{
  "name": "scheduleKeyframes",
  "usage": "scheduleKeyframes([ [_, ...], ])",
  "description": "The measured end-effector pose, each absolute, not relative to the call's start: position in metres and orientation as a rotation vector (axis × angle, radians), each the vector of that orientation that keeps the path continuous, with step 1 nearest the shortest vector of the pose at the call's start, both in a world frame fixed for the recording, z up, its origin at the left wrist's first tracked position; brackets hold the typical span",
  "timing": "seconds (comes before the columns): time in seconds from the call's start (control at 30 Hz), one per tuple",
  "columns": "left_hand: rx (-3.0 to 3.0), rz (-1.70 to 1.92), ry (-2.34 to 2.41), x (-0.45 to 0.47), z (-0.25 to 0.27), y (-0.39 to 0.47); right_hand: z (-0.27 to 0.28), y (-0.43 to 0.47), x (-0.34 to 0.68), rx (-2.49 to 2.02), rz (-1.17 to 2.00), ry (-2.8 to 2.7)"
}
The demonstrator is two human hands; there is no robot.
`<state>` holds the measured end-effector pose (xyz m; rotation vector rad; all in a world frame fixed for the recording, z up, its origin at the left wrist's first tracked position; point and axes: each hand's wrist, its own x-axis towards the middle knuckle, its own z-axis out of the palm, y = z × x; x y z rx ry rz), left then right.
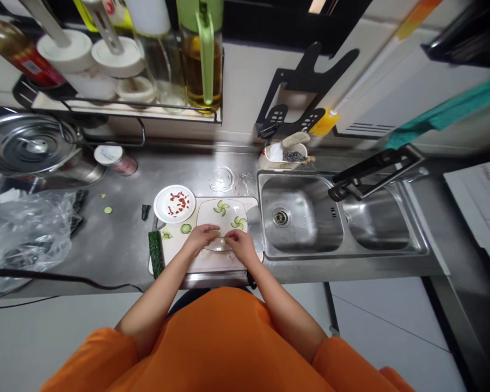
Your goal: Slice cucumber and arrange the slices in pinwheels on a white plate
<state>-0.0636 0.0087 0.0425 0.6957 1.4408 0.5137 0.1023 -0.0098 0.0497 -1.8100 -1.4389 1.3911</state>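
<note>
Over the near edge of a white square plate (204,209), my left hand (202,238) and my right hand (240,244) are close together with fingertips pinched. A small pale piece, apparently a cucumber slice, shows at their fingertips, partly hidden. On the plate lie two pinwheels of cucumber slices, one at the back (221,207) and one at the right (239,222). The plate sits on a pale cutting board (172,251). Left of it on the board are more cucumber slices (185,228). A dark green cucumber (155,254) lies along the board's left edge.
A round white plate (160,204) with small red pieces stands behind the board. A broad knife blade (255,223) lies at the board's right. Further right is a double sink (302,218) with a black faucet (363,174). Plastic bags (32,234) lie left; a bottle rack (147,109) hangs behind.
</note>
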Motion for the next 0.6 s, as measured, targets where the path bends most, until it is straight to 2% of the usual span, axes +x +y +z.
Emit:
scheduleKeyframes([
  [0.33,1.440,0.325,1.638,-0.050,0.045,0.003,0.045,-0.017,0.094,-2.171,1.094,-1.840],
  [0.6,1.637,0.200,1.648,-0.047,0.044,-0.001,0.053,-0.020,0.086,-2.264,0.931,-2.055],
])
